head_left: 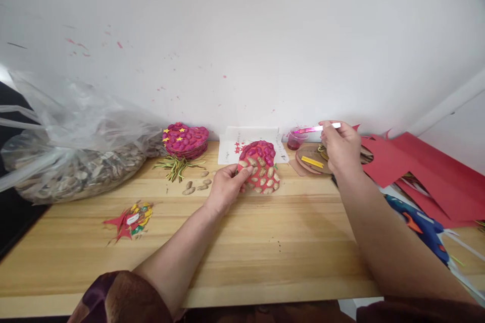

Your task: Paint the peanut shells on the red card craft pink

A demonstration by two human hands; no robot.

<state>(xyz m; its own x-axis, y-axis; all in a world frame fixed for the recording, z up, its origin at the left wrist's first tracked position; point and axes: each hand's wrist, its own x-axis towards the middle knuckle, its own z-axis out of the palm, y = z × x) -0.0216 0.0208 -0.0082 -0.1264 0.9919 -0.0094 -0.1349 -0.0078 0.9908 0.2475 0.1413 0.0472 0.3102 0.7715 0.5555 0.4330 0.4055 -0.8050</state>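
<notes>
My left hand is closed on the left edge of a red heart-shaped piece covered with peanut shells, some painted magenta and some bare. It rests on the wooden table. My right hand is raised to the right and pinches a paintbrush with a magenta tip. The brush tip points left toward a small cup of pink paint by the wall.
A large clear bag of peanut shells lies at left. A finished magenta heart with yellow stars sits on top of a stack near the wall, loose peanuts beside it. White paper, brown card discs and red paper sheets lie to the right. A small colourful cut-out sits front left.
</notes>
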